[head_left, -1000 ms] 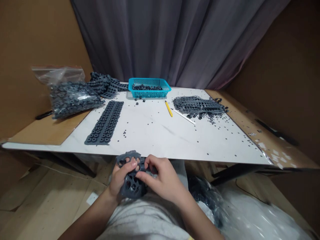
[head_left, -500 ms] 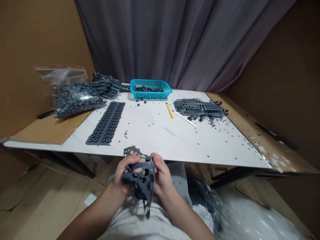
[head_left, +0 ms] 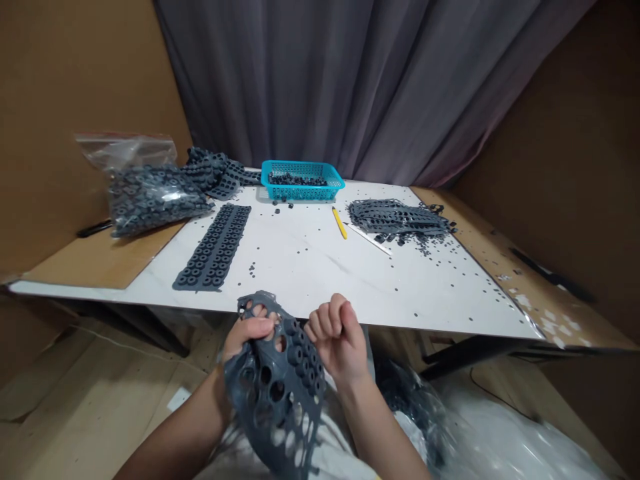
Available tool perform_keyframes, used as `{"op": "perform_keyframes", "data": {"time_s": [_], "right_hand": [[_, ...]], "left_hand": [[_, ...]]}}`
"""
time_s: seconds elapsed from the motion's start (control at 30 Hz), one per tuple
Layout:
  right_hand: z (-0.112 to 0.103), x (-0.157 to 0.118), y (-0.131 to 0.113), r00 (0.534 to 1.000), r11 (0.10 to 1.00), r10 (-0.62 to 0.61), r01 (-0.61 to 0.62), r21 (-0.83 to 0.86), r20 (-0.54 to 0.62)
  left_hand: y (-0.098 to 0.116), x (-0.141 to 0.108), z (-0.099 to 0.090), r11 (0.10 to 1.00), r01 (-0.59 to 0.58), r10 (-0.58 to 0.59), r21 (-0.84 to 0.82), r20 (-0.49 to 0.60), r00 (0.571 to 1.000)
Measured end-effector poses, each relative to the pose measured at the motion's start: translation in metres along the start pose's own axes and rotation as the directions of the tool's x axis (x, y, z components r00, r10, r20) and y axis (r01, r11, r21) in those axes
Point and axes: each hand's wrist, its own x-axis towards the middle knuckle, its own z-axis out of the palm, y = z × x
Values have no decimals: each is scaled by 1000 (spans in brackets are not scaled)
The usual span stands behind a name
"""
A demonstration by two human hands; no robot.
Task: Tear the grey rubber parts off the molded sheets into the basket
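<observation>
My left hand (head_left: pixel 246 337) grips a dark grey rubber sheet (head_left: pixel 267 383) by its upper part, with the thumb pressed on top and fingertips showing through holes. The sheet hangs over my lap in front of the table edge. Rows of round ring pieces (head_left: pixel 303 357) still sit along its right side, while open holes fill the rest. Just right of those rings, my right hand (head_left: pixel 343 343) is raised with its fingers curled in. Whatever lies inside that curl is hidden.
A flat ring sheet (head_left: pixel 213 250) lies left on the white table (head_left: pixel 310 273). Behind are a bag of rings (head_left: pixel 150 200), a crumpled sheet pile (head_left: pixel 210 170) and a blue basket (head_left: pixel 303 193). Rightward lie a yellow cutter (head_left: pixel 339 223), a white stick (head_left: pixel 369 239) and perforated scraps (head_left: pixel 395 217).
My right hand has come off the sheet, moved right and curled up. The sheet has turned and opened out in my left hand, and its rows of rings now show.
</observation>
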Motion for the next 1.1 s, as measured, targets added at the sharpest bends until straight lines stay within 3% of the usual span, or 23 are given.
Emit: {"op": "perform_keyframes", "data": {"time_s": [0.07,0.1,0.2,0.3,0.47,0.57,0.63,0.7,0.77,0.83,0.97,1.03,1.1], "right_hand": [[-6,-3,-8,994,943,-97,108,-315,51],[-8,-4,-12,989,862,-111,147,-485,102],[-10,-7,-18,969,586,18,189,-788,246],[-9,-5,-21,934,489,161,204,-848,318],[-6,0,-25,879,338,278,287,-896,386],[-4,1,-27,810,261,356,393,-882,466],[-3,0,-30,760,227,415,446,-866,500],[-2,-2,-34,732,204,448,475,-856,513],[1,-3,-41,711,193,469,496,-847,524],[6,-3,-48,679,185,502,520,-834,535],[18,1,-54,603,173,555,590,-788,573],[23,5,-55,585,149,572,616,-773,576],[26,10,-57,583,135,590,610,-781,558]], "left_hand": [[2,0,-3,1000,-18,19,23,-11,1000],[3,0,-6,999,-26,26,48,-9,1000],[4,-1,-13,980,-11,-1,198,58,998],[5,-2,-16,946,36,-73,322,104,992],[6,0,-24,915,135,-190,381,111,975],[13,2,-32,879,198,-259,433,85,962],[26,1,-37,816,211,-281,538,51,958],[45,-2,-38,689,165,-296,706,66,953],[67,-3,-37,525,70,-352,848,142,925],[84,-1,-33,420,-16,-396,908,198,897],[91,13,-16,248,-179,-467,952,279,839],[83,21,-7,179,-252,-580,951,309,754],[71,28,-3,170,-286,-716,943,317,622]]}}
